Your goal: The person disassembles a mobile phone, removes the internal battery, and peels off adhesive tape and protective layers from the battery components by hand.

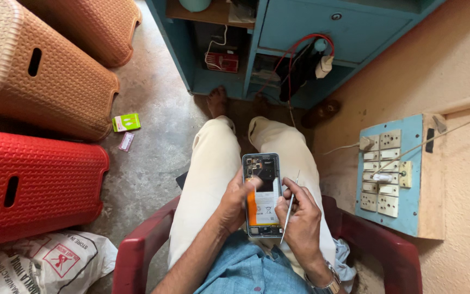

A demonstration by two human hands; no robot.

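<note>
Both hands (235,202) (302,218) curled around opened phone (263,194), tweezers (290,205).

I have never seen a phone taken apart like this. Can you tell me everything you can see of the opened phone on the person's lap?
The opened phone is a slim rectangle with a pale bluish frame, its back cover off. The upper part shows dark circuitry with coppery bits; below sits a white battery with an orange strip along its left side. It lies lengthwise above the cream-trousered thighs. The left hand grips its left edge, thumb on the upper part. The right hand is at its right edge, holding a thin metal tool alongside it.
</note>
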